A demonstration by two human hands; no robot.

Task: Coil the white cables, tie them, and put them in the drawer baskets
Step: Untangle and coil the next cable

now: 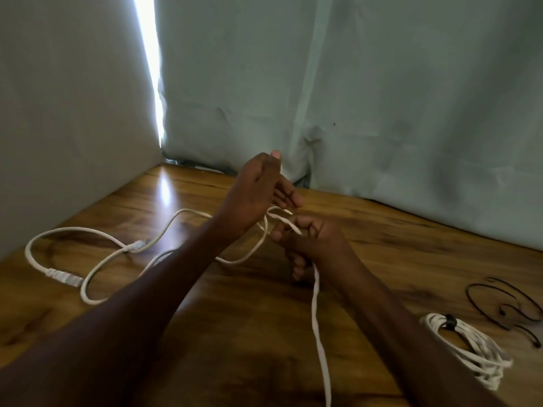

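1. The person's right hand [311,245] is sitting at the centre of the frame, fingers curled, grasping the white cable [102,261] between thumb and fingers.
2. The left hand [261,186] is sitting just above the right hand, its forearm crossing in from the lower left of the frame. Its fingers are extending straight and relaxed, thumb raised. A strand of the cable is passing just under the fingers; whether they are touching it cannot be told.
3. The white cable is lying largely uncoiled on the wooden desk [235,333]. From the hands it is running left in loose loops across the left-centre of the frame, with one strand crossing another.
4. A white connector [63,277] is resting on the desk at the left of the frame, at the end of one loop.
5. A further length of the same cable is hanging from the right hand and running down towards the bottom edge of the frame, slightly blurred.
6. A coiled white cable bundle [470,353] is lying on the desk at the lower right of the frame, well apart from the hands, with a black tie [449,321] round its upper end.
7. Loose black ties [508,306] are lying on the desk at the right edge of the frame, just beyond the bundle.
8. Pale curtains [352,83] are hanging behind the desk, filling the upper part of the frame.
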